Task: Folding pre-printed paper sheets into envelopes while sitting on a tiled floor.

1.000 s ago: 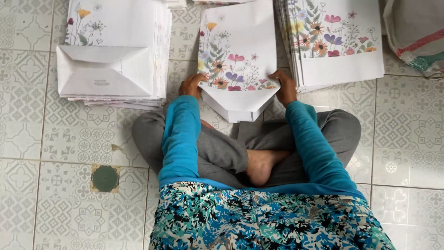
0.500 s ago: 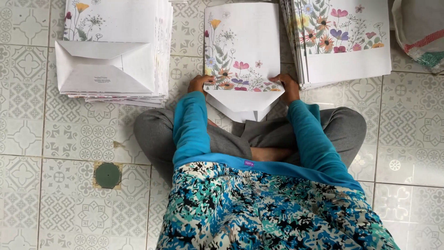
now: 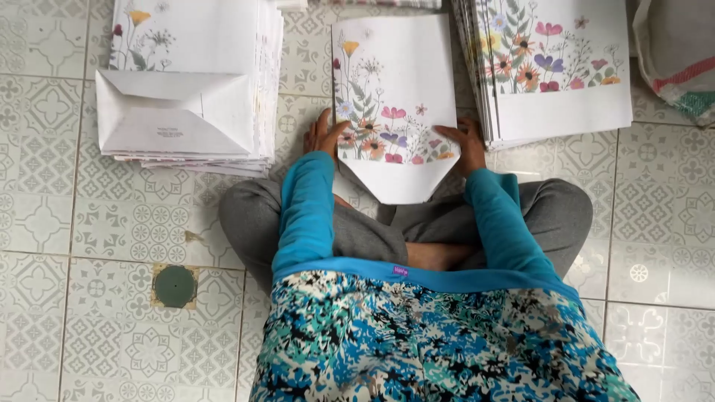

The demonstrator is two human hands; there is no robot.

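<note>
Between both hands' fingers [image 3: 447,132], floral sheet [image 3: 393,89]

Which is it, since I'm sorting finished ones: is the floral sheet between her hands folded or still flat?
Partly folded: the floral sheet has its lower corners turned in to a point, left hand and right hand pressing its sides.

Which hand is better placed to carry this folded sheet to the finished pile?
Probably the left hand: it rests on the floral sheet nearest the stack of folded bags.
</note>
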